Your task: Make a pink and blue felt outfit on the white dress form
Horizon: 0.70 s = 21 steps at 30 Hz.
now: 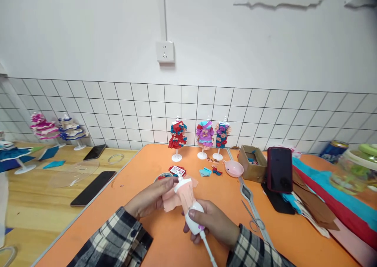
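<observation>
Your right fingers clamp the form (193,220) low down, a firm, likely light hold; your left fingers, nearly together, meet the paper (172,201), probably soft and easily torn.

Wall: 1 white power socket (165,52) above white tiles (141,115); peeling paint (279,0), upper right.
Left wooden table (38,212): 2 black smartphones (92,188), lying flat, 1 nearer, 1 farther; 3 miniature dress forms (72,129) in tiered skirts.
Right side: 1 upright smartphone in a maroon case (279,170); farther right, 1 blue drink can (333,151) behind 1 clear green-lidded container (355,168).
</observation>
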Each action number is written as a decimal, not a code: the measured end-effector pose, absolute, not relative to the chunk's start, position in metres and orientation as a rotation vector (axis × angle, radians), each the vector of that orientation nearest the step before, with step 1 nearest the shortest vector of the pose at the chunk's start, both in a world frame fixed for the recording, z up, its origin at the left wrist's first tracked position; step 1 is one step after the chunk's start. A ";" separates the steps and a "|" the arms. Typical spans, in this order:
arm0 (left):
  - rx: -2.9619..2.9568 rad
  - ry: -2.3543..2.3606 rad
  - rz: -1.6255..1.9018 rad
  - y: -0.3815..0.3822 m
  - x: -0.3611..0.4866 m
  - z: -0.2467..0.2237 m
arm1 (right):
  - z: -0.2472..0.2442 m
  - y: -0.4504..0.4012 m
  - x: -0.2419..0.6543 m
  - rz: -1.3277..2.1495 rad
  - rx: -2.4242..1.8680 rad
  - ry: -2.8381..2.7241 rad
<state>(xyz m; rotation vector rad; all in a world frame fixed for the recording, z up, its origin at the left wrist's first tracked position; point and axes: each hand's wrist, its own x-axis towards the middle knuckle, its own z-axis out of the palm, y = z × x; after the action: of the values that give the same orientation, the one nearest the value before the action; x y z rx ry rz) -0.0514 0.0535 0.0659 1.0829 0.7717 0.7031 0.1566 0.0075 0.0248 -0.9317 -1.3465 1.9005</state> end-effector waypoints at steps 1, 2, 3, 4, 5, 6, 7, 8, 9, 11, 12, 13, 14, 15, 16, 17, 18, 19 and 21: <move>1.071 0.778 0.681 0.054 -0.052 0.063 | 0.024 0.010 0.158 1.887 -0.932 -1.342; 1.076 0.784 0.666 0.054 -0.053 0.060 | 0.023 0.013 0.159 1.873 -0.930 -1.337; 1.087 0.789 0.662 0.054 -0.053 0.058 | 0.022 0.015 0.160 1.861 -0.929 -1.332; 1.095 0.799 0.672 0.055 -0.054 0.057 | 0.020 0.017 0.160 1.851 -0.931 -1.329; 1.100 0.817 0.685 0.056 -0.054 0.055 | 0.019 0.019 0.160 1.839 -0.941 -1.322; 1.107 0.840 0.697 0.057 -0.054 0.054 | 0.018 0.021 0.161 1.830 -0.953 -1.309; 1.120 0.868 0.705 0.058 -0.054 0.053 | 0.017 0.022 0.161 1.823 -0.963 -1.291; 1.137 0.895 0.711 0.059 -0.053 0.051 | 0.017 0.022 0.162 1.813 -0.963 -1.267; 1.154 0.914 0.718 0.059 -0.053 0.049 | 0.017 0.022 0.163 1.803 -0.951 -1.240; 1.174 0.942 0.739 0.060 -0.050 0.045 | 0.017 0.023 0.164 1.787 -0.906 -1.186; 1.168 0.956 0.747 0.059 -0.048 0.043 | 0.017 0.022 0.165 1.781 -0.885 -1.168; 1.155 0.969 0.748 0.059 -0.046 0.041 | 0.017 0.022 0.165 1.775 -0.873 -1.155; 1.142 0.980 0.747 0.058 -0.044 0.039 | 0.016 0.023 0.166 1.770 -0.871 -1.146; 1.133 0.990 0.745 0.057 -0.043 0.038 | 0.015 0.023 0.166 1.761 -0.877 -1.142; 1.128 0.997 0.743 0.056 -0.041 0.037 | 0.014 0.023 0.167 1.746 -0.887 -1.142; 1.128 0.999 0.743 0.055 -0.040 0.037 | 0.012 0.023 0.167 1.730 -0.898 -1.148; 1.131 1.002 0.748 0.054 -0.040 0.037 | 0.010 0.024 0.167 1.715 -0.908 -1.159; 1.136 1.007 0.756 0.054 -0.040 0.038 | 0.009 0.024 0.167 1.703 -0.917 -1.175; 1.143 1.031 0.776 0.052 -0.042 0.040 | 0.009 0.024 0.167 1.688 -0.938 -1.203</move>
<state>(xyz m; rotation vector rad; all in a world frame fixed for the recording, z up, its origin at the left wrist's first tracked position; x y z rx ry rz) -0.0422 0.0524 0.0396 1.1431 1.0314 0.7761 0.1667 0.0243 0.0086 -0.9376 -1.2029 1.6879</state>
